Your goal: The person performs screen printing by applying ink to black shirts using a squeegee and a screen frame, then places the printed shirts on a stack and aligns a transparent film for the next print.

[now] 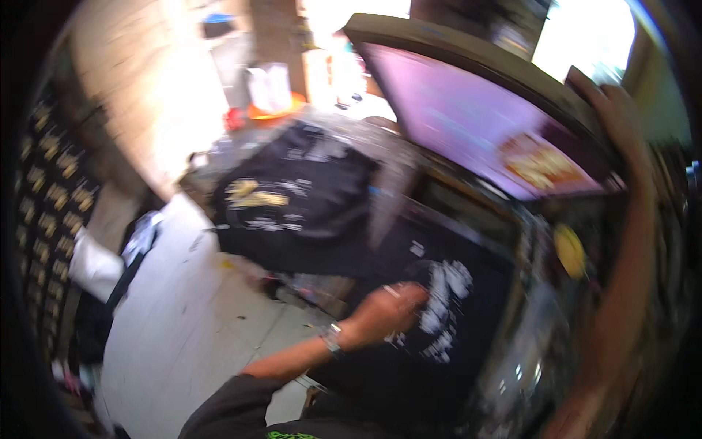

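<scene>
A tilted screen-printing frame [475,121] is raised beyond a black cloth [472,322] with white print. Farther left lies black fabric [329,194] with gold and white print. The right hand [608,106] grips the frame's right end; the left hand [386,313], fingers curled, is at the white print, pinching or not I cannot tell.

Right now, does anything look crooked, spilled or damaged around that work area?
Nothing clearly stands out. The brown-framed, pinkish-purple screen tilts, but the right hand holds its edge; blur hides small flaws.
</scene>
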`<state>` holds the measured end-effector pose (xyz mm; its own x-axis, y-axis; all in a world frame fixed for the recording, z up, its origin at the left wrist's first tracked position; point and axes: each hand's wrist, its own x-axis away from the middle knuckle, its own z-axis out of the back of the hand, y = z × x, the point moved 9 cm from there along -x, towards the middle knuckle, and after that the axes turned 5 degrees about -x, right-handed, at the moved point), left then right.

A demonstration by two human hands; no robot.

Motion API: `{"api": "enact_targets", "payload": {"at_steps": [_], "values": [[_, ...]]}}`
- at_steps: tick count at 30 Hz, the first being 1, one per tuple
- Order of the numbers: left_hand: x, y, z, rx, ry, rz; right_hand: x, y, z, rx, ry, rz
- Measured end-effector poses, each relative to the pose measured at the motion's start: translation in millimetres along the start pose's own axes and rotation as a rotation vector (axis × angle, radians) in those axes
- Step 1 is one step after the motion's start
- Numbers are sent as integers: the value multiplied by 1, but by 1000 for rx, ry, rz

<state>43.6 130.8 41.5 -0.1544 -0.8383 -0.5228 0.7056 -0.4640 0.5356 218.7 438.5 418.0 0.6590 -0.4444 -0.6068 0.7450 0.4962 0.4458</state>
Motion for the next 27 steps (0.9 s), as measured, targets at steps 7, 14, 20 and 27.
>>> {"api": "enact_targets", "payload": {"at_steps": [7,14,20,27], "values": [[-1,201,-233,85,-260,-535,30,-77,85,-311,-192,-289],[22,15,-86,-299,-267,97,25,-72,92,-528,-75,-290],[38,-24,-98,-482,-509,190,7,-67,90,-564,-77,-231],[25,-23,-110,-510,-485,193,-5,-62,75,-684,-56,-160]]}}
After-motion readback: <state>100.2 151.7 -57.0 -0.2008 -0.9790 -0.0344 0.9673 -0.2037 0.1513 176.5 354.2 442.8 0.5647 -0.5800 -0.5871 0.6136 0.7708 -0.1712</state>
